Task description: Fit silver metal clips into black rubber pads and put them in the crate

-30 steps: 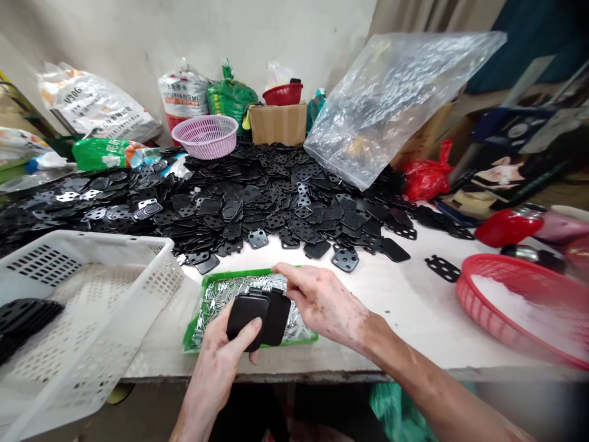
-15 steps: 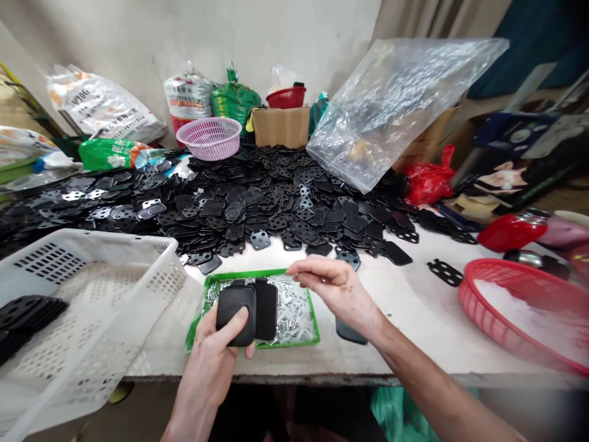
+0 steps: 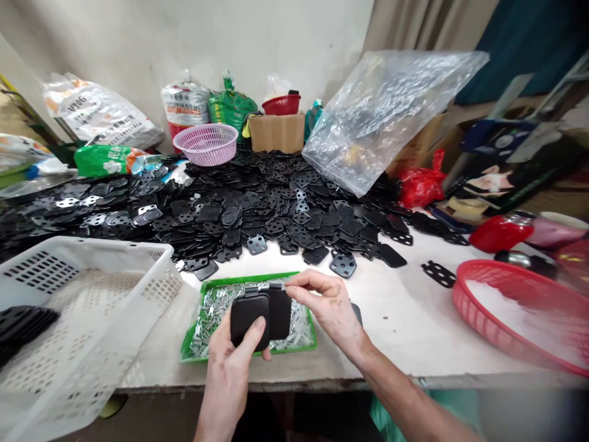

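Note:
My left hand (image 3: 232,362) grips a few flat black plates with rounded corners, its thumb pressed on the front plate (image 3: 248,322). Another black plate (image 3: 280,316) sticks out to the right from behind it, a narrow rolled edge along its top. At the right end of that edge, my right hand (image 3: 329,301) pinches a small metal pin (image 3: 284,285), mostly hidden by the fingertips. Under both hands lies a shallow green tray (image 3: 188,348) of loose silvery metal pins (image 3: 212,316). Past my right wrist, a black plate (image 3: 356,314) shows partly on the table.
A large heap of black plates (image 3: 276,202) spreads across the back. At left stands a white crate (image 3: 151,270) with stacked plates; at right, a red basket (image 3: 483,331) with white contents. A clear plastic bag (image 3: 381,116) and a pink basket (image 3: 207,144) are behind.
My left hand has shifted slightly right with the plates. My right hand has come down from above the tray to the rolled edge of the rear plate, fingertips now at its end.

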Tool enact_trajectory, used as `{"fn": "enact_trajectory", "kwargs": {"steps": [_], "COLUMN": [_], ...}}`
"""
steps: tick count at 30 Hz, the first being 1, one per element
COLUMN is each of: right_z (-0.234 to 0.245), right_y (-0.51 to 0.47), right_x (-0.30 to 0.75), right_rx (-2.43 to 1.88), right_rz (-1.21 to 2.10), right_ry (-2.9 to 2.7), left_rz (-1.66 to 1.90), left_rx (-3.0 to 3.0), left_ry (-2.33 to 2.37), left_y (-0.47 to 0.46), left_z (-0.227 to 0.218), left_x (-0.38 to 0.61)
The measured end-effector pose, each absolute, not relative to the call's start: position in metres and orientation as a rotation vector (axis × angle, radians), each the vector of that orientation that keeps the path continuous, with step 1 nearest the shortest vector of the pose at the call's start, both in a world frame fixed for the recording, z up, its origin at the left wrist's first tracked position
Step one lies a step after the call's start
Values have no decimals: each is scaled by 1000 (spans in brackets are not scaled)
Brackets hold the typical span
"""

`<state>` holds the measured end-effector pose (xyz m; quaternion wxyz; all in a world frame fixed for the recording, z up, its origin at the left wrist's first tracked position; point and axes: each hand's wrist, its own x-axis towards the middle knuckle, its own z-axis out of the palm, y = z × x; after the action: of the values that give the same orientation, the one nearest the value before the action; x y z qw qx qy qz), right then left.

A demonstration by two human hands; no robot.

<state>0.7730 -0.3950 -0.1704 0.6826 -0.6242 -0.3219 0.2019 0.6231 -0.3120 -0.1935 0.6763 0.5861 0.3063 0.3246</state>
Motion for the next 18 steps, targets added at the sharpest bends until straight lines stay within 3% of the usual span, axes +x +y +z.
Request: {"fn": "enact_trajectory", "kwargs": {"steps": [14,18], "right_z": [-172,-165], "right_y": [-399,-407], "right_x": [766,778], "right_rx": [-1376,-1282], "right_rz": [395,623], "right_ry": [-738,-883], "left_rz": [699,492], "left_rx": [1290,1117], "left_ry": [682,559], "left_y": [-315,-312], "left_z": [-193,-182], "left_x": [622,619]}}
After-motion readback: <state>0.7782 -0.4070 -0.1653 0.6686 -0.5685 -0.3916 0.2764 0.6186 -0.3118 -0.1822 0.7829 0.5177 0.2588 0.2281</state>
